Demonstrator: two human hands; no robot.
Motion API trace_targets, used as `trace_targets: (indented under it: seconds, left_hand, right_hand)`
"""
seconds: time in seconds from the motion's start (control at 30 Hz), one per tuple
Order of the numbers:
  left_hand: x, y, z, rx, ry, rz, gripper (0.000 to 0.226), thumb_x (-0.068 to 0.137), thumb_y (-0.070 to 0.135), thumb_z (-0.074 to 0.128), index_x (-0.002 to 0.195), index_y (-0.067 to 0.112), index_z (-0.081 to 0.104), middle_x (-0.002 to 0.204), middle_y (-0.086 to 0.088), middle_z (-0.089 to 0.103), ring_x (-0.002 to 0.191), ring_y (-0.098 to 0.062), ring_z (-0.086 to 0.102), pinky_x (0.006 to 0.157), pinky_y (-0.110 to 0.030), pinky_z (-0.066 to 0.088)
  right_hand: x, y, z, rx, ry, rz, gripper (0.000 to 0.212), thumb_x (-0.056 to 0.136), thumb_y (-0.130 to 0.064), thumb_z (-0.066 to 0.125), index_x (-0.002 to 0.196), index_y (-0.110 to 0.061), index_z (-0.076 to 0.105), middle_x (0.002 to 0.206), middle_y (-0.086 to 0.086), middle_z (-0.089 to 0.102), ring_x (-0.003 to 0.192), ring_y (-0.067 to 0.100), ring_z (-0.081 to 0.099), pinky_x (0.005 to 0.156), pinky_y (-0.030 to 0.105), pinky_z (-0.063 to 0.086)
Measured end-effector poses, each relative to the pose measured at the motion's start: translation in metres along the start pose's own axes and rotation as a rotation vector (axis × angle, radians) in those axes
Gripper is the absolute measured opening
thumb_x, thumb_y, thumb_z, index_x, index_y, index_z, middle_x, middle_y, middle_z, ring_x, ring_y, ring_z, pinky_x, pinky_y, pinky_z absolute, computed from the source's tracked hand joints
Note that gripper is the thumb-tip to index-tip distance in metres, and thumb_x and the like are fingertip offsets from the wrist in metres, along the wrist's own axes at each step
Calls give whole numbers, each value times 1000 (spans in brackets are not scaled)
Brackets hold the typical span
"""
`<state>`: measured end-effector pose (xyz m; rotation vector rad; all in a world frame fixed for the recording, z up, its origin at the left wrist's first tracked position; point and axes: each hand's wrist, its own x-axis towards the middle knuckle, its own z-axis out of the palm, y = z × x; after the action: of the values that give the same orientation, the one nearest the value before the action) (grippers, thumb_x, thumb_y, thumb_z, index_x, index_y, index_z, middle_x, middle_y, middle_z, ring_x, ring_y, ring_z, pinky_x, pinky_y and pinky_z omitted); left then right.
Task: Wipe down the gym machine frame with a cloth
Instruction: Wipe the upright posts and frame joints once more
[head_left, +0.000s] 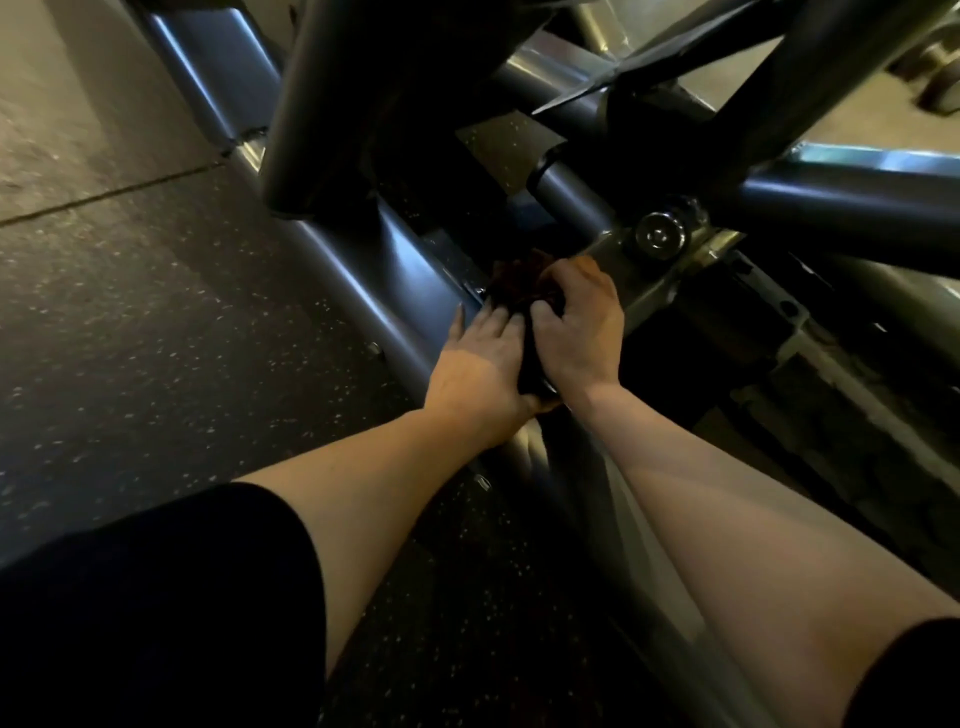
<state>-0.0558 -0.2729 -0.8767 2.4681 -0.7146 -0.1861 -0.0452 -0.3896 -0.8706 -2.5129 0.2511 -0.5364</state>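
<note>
From the head camera, we looked down at our two bare arms reaching out to the low part of the gym machine. Our left hand (480, 358) and our right hand (576, 322) were close together, side by side and touching. Between them was the dark cloth (524, 283). Our right hand had its fingers curled around the cloth and pressed it down. Our left hand lay with its fingers mostly straight, resting on the cloth's near edge and on the bar.

The cloth sat bunched up on the gray frame (400, 270), right where the long low bar meets a flat plate. A shiny round bolt (660, 236) was near the cloth, up and to the right. The speckled floor (156, 322) lay to the left of the bar.

We thought the wiping was in the middle, at a tricky corner. To do this step well, we should open the cloth out flatter so more of it touches the metal. We should push firmly and slide along the bar, not just dab. We should also poke the cloth into the gap by the plate and around the bolt, where dirt likes to hide.
</note>
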Motion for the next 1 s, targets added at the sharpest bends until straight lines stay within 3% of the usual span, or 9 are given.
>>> trace_targets:
  seconds: [0.1,0.2,0.27,0.4,0.6,0.67,0.77,0.9,1.0]
  left_hand:
    - [-18,4,-7,-123,88,3,52,84,26,70,131,15,51,138,-3,48,135,-20,37,120,-41,18]
    - [-33,2,-27,-121,4,19,39,86,15,66,123,15,55,125,0,52,115,-16,50,99,-28,41]
    - [-38,1,-39,-109,-37,34,32,88,12,63,119,16,58,120,0,54,109,-16,54,89,-24,42]
    - [-48,23,-51,-153,-179,67,31,90,18,62,121,21,57,117,5,53,107,-11,54,90,-23,43]
    - [-69,110,-50,-222,-396,246,23,89,21,63,109,8,62,114,-9,60,106,-26,58,90,-32,45]
    - [-78,134,-48,-262,-395,323,25,89,20,64,111,8,62,115,-8,60,107,-24,57,91,-31,44]
    - [-95,166,-43,-298,-475,445,29,91,22,62,119,15,59,118,0,57,110,-16,54,97,-31,45]
    - [-127,218,-31,-316,-658,580,27,92,25,59,119,18,58,113,2,55,104,-15,55,90,-28,46]
    - [-162,265,-29,-353,-762,729,36,91,26,62,126,20,56,123,-1,56,113,-19,56,97,-36,46]
  right_hand:
    - [-16,-4,-12,90,42,134,13,84,-9,51,75,-17,52,88,-3,53,87,19,54,75,29,39]
    - [-24,-10,-37,281,135,392,24,87,-5,51,69,-20,56,73,-3,57,67,8,52,64,25,40]
    - [-26,-12,-62,303,196,512,27,88,-6,50,69,-23,57,70,-6,56,66,5,50,65,28,41]
    - [-44,-24,-110,296,194,636,20,90,-8,50,79,-21,60,82,-1,59,81,13,57,72,33,50]
    - [-111,-46,-175,118,-51,706,18,90,-5,55,81,-21,54,82,-1,55,72,7,53,49,8,38]
    - [-137,-45,-206,81,-53,781,10,88,-8,58,86,-17,55,85,1,59,75,9,55,55,11,41]
    - [-184,-38,-252,51,-16,974,11,77,-13,65,81,-20,58,83,8,66,80,24,64,76,40,56]
    - [-266,-55,-308,-8,-68,1139,19,80,-2,67,77,-19,59,74,2,65,69,13,64,67,32,52]
    - [-319,-74,-343,-43,-52,1174,24,79,4,67,90,-17,66,89,4,71,87,18,67,86,39,53]
